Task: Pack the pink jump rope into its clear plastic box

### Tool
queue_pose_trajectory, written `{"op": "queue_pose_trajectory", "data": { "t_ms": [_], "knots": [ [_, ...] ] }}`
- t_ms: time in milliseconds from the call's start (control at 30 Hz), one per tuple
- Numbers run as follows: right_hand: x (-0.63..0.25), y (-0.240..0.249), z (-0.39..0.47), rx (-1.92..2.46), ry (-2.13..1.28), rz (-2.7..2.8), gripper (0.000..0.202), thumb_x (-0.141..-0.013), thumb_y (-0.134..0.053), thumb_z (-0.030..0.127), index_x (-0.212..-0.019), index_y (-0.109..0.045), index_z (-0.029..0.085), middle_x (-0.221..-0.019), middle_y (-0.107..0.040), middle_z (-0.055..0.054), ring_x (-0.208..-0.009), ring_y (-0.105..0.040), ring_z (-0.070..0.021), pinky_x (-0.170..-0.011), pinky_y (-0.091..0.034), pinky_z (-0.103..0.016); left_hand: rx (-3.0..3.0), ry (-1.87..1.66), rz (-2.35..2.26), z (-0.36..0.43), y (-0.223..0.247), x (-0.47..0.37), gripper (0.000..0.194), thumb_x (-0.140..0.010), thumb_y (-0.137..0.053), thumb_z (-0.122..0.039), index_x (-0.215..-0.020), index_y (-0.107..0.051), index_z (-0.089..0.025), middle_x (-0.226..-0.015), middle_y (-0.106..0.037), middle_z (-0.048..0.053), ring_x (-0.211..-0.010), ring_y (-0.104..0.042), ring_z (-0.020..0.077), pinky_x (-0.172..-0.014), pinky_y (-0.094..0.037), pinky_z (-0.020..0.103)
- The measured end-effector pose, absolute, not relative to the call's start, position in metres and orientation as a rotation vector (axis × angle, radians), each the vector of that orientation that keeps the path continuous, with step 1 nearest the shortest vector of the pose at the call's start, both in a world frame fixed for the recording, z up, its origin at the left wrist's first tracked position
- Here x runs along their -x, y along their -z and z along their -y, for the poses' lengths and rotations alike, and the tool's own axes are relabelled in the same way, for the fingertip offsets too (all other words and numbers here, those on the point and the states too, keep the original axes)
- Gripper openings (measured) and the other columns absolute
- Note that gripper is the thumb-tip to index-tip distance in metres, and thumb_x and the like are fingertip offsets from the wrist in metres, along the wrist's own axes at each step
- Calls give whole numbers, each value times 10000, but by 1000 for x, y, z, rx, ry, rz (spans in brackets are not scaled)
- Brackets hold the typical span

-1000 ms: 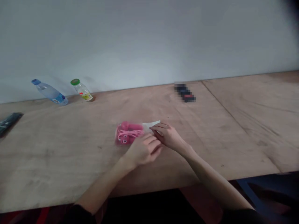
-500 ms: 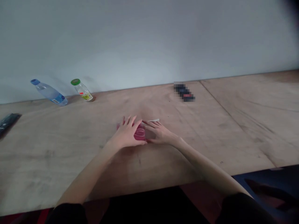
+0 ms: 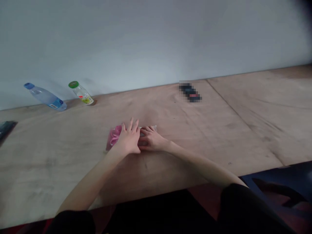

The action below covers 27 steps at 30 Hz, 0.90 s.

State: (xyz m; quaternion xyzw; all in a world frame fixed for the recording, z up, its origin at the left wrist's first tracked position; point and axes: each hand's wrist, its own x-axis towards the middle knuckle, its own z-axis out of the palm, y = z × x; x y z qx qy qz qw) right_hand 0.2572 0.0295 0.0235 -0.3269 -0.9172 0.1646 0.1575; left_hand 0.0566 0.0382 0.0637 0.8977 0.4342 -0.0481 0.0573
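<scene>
On the wooden table lies a flat clear plastic bag (image 3: 110, 140) with pink, cord-like loops (image 3: 114, 136) inside. My left hand (image 3: 129, 139) rests palm down over the middle of this bag, fingers spread and pointing away from me. Right beside it, my right hand (image 3: 151, 139) lies over the bag's right end, its fingers apart and lightly bent. A whitish corner of the bag (image 3: 155, 127) sticks out past the right fingers. Both hands hide the bag's middle, so what lies under them is unseen.
Near the wall, at the back left, are a clear bottle with a blue cap (image 3: 46, 97) and a glass jar with a green lid (image 3: 81, 93). A blurred-out dark object (image 3: 190, 92) sits at the back right. Something black (image 3: 6, 128) shows at the left edge.
My left hand has shifted rightward along the bag, baring the pink part on its left. The right hand is closer to it, its fingers more bent. The view has turned slightly.
</scene>
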Motion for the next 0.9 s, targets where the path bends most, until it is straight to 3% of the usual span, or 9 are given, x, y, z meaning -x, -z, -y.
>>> {"op": "queue_pose_trajectory", "data": {
  "t_ms": [167,300,433,633,900],
  "knots": [
    [-255,-19,-28,1001,-585,2484,228,-956,-838,418,-1141,-861,287,-1393,-692,-147,-1390,-553,-347,-1128,-431,-517,-2675,75,-1351,-26,-68,-50,994,-712,-867,-399,-1594,-474,-162,-1808,-222,259,-1653,-205,559,-1287,-217,776],
    [-253,-25,-24,1057,-684,2405,271,-930,-858,418,-1176,-851,303,-1481,-663,-117,-1398,-561,-345,-1167,-393,-528,-2612,-140,-1622,8,-69,-47,1044,-788,-798,-333,-1691,-312,-138,-1795,-264,263,-1666,-223,513,-1331,-102,759],
    [-247,-30,-24,1091,-748,2395,250,-929,-851,463,-1144,-864,337,-1534,-617,-94,-1397,-539,-366,-1163,-368,-545,-2472,-264,-1868,36,-60,-46,998,-836,-786,-369,-1682,-329,-97,-1739,-376,290,-1644,-300,501,-1341,-72,758],
    [-240,-25,-30,1189,-809,2335,141,-889,-874,444,-877,-881,304,-1467,-658,-77,-1321,-560,-356,-1129,-362,-541,-2413,-363,-1866,38,-54,-49,986,-877,-770,-377,-1714,-293,-166,-1746,-394,227,-1629,-391,409,-1372,-101,706],
    [-264,-20,-40,1015,-797,2352,137,-990,-796,400,-986,-895,305,-1447,-708,-97,-1334,-645,-319,-1138,-456,-520,-2349,-385,-1936,42,-55,-52,943,-895,-755,-414,-1708,-346,-165,-1756,-393,181,-1628,-394,403,-1381,-136,671]
  ]
}}
